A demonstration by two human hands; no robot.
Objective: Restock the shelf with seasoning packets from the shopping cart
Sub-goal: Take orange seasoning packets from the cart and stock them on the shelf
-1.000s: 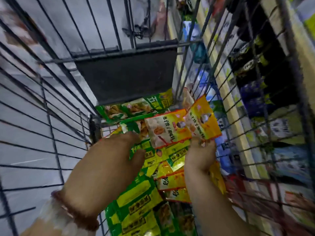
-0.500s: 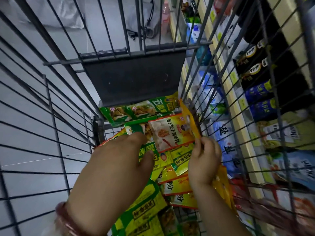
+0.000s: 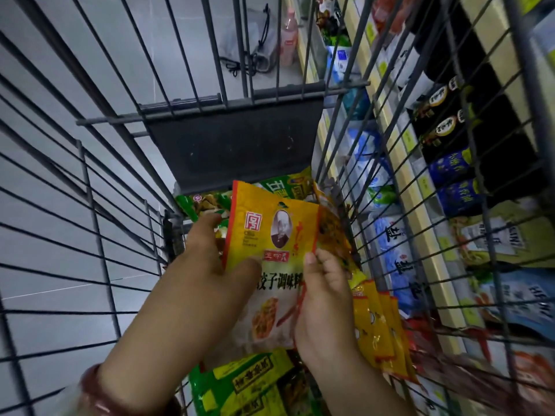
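Lifted since a moment ago, a yellow packet now stands upright between both hands inside the cart. Left hand grips its left edge, right hand pinches its right. Beyond, green packets; shelf right.

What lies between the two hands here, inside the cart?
In the head view, a yellow seasoning packet spans the gap: the left hand grips its left edge, the right hand its right edge.

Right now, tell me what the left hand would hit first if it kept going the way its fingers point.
Probably the green seasoning packets just beyond the left hand, then the dark cart panel; depth is unclear.
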